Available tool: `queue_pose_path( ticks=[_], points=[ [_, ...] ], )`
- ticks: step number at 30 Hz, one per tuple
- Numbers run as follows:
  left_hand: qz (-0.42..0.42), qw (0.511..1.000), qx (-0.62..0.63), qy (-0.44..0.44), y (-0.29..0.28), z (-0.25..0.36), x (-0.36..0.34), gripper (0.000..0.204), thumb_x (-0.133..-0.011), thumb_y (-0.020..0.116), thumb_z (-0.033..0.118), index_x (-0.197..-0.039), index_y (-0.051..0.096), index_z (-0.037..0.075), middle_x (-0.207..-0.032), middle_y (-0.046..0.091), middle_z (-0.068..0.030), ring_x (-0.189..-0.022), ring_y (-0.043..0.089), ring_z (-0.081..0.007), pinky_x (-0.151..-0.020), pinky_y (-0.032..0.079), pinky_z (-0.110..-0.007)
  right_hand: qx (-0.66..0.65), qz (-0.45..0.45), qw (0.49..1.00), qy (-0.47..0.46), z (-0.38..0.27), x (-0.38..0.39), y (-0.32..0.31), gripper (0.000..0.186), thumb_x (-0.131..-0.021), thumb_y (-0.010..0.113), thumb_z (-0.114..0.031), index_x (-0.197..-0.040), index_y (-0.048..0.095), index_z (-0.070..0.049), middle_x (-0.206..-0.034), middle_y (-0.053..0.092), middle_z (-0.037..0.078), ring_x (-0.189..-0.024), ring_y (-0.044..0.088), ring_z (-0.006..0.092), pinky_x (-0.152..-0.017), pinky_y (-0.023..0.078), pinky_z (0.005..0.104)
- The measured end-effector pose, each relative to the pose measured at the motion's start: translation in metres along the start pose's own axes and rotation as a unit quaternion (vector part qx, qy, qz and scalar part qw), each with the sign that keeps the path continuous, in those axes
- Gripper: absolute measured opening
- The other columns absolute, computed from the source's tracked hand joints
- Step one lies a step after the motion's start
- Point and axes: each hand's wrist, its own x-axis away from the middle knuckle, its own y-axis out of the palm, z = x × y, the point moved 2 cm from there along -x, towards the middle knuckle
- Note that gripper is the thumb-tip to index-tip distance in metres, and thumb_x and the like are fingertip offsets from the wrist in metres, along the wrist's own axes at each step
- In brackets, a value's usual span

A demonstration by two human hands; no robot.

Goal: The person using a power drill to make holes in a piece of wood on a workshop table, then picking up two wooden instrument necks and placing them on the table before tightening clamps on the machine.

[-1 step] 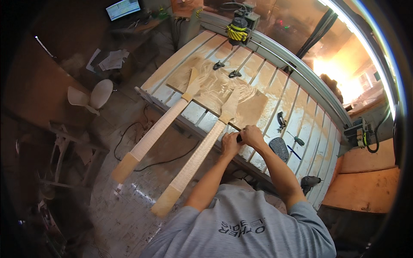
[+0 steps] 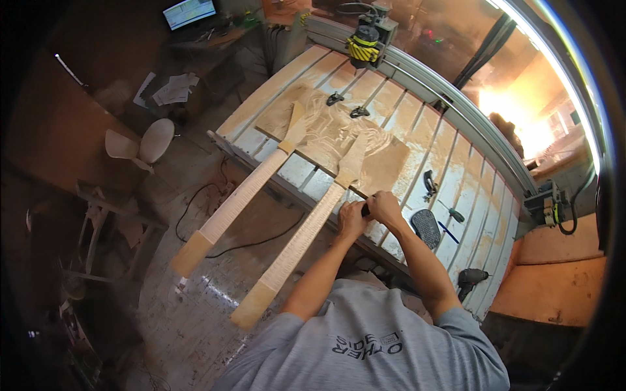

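Observation:
My left hand (image 2: 353,219) and my right hand (image 2: 385,207) meet at the near edge of the slatted machine table (image 2: 450,166). Their fingers are closed around a small black piece (image 2: 366,210), mostly hidden, so I cannot tell its kind. A dark strip (image 2: 358,192) runs from there toward a long wooden neck-shaped piece (image 2: 312,227) just left of my hands. Farther left lies a second such wooden piece (image 2: 244,189). Both rest their carved ends on a dusty brown board (image 2: 391,159) and jut out over the floor.
Right of my hands lie a dark oval pad (image 2: 426,228), a blue pen-like stick (image 2: 448,231), a green-handled screwdriver (image 2: 456,215), a black clamp (image 2: 429,184) and a power drill (image 2: 472,279). Two black clamps (image 2: 359,112) sit near the machine's spindle head (image 2: 362,51). Cables (image 2: 254,245) cross the floor.

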Motion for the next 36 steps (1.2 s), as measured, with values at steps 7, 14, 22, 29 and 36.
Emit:
queue_pose_path(
  ticks=[7,14,22,29,36],
  points=[
    [0.028,1.000,0.003,0.009,-0.008,-0.008,0.005,0.046,-0.070,0.086,0.026,-0.110,0.073,0.009,-0.093,0.069,-0.0101,-0.090,0.062,-0.0333,-0.083,0.049,-0.044,-0.106,-0.002,0.993,-0.044,0.000,0.022,-0.022,0.041,-0.095,0.063,-0.033,-0.078,0.067,0.004,-0.070,0.065,0.026,-0.065,0.064,0.0448,-0.062,0.050,0.0494],
    [0.027,0.996,0.086,-0.003,-0.022,0.002,0.013,0.048,-0.075,0.081,0.009,-0.121,0.070,0.005,-0.111,0.071,-0.0136,-0.100,0.065,-0.0321,-0.089,0.052,-0.040,-0.153,0.009,0.988,-0.022,0.063,-0.003,-0.060,0.032,-0.091,0.071,-0.027,-0.080,0.062,0.002,-0.067,0.061,0.022,-0.062,0.062,0.0395,-0.059,0.048,0.0455],
    [-0.004,0.994,0.075,-0.081,-0.019,0.001,0.020,0.041,-0.080,0.079,0.007,-0.120,0.068,0.002,-0.115,0.069,-0.0150,-0.106,0.063,-0.0334,-0.094,0.050,-0.042,-0.170,-0.051,0.974,-0.138,0.084,-0.039,-0.083,0.013,-0.086,0.067,-0.010,-0.086,0.063,0.002,-0.077,0.063,0.019,-0.069,0.062,0.0338,-0.064,0.048,0.0419],
    [0.003,0.995,0.074,-0.073,-0.018,0.004,0.017,0.041,-0.079,0.083,0.010,-0.116,0.068,0.002,-0.112,0.069,-0.0141,-0.104,0.064,-0.0329,-0.091,0.051,-0.041,-0.168,-0.133,0.964,-0.155,0.071,-0.033,-0.087,0.017,-0.087,0.068,-0.009,-0.103,0.067,-0.005,-0.090,0.064,0.015,-0.073,0.065,0.0345,-0.071,0.054,0.0409],
    [0.029,0.994,0.063,-0.079,-0.018,0.005,0.017,0.043,-0.076,0.087,0.018,-0.112,0.068,0.003,-0.110,0.067,-0.0140,-0.104,0.063,-0.0340,-0.092,0.051,-0.042,-0.043,-0.147,0.859,-0.489,0.036,-0.031,-0.058,0.032,-0.087,0.067,-0.019,-0.118,0.065,-0.010,-0.106,0.061,0.009,-0.098,0.064,0.0268,-0.080,0.057,0.0366]
  ],
)
